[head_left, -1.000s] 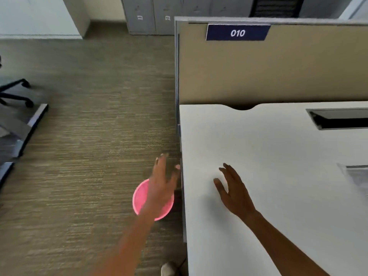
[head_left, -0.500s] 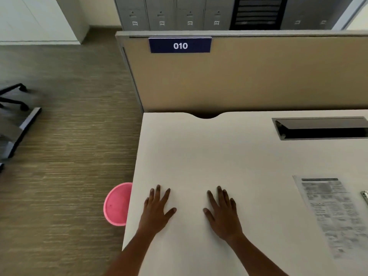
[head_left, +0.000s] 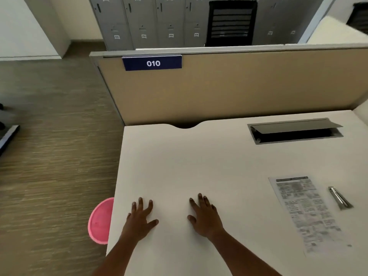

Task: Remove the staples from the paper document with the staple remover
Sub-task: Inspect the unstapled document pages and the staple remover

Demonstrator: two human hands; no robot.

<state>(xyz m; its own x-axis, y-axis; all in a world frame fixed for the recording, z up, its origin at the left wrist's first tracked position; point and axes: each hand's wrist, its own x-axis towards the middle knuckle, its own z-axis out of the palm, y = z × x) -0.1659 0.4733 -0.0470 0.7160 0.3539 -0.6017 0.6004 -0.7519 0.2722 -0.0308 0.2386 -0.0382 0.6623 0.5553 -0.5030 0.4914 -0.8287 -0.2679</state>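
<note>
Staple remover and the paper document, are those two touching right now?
Apart. The head view shows a strip of bare desk between the staple remover and the right edge of the paper document.

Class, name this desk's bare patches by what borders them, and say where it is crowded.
Widest bare patch of the desk: from the partition down to the left hand and right hand, bounded rightward by the cable slot and paper document. A smaller gap lies between the hands. Crowded: the right side, where the staple remover lies beside the document.
</note>
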